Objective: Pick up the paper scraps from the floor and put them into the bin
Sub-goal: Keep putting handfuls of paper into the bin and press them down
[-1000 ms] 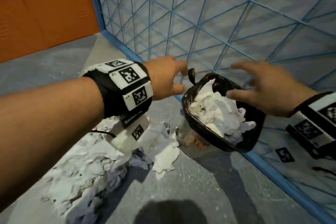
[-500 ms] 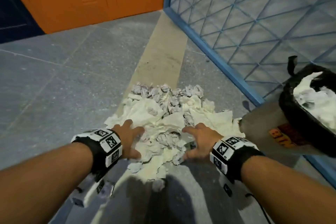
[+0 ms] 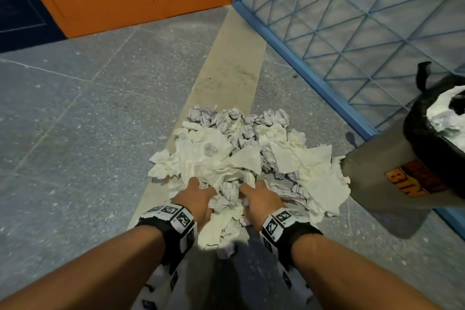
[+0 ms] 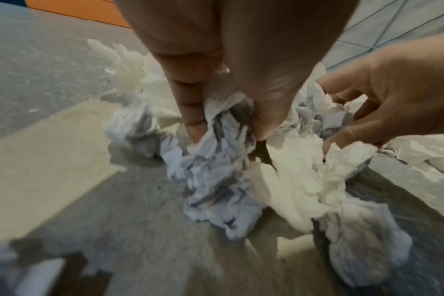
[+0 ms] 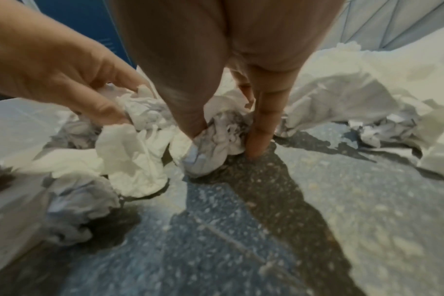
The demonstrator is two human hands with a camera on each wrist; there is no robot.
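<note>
Both hands dig into a heap of paper scraps (image 3: 241,158) on the floor (image 3: 75,133): the left hand (image 3: 198,199) and right hand (image 3: 261,201) each clamped on crumpled paper, beside a grey bin (image 3: 392,184) already holding paper.

Your head view cuts off the grey bin (image 3: 382,178) with its black liner at the right edge; crumpled white paper scraps (image 3: 226,166) bury both hands' fingertips.

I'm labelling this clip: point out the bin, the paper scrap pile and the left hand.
bin (image 3: 377,178): head view, grey side wall.
paper scrap pile (image 3: 241,158): head view, flat sheet mid-pile.
left hand (image 3: 197,197): head view, back of hand.
</note>
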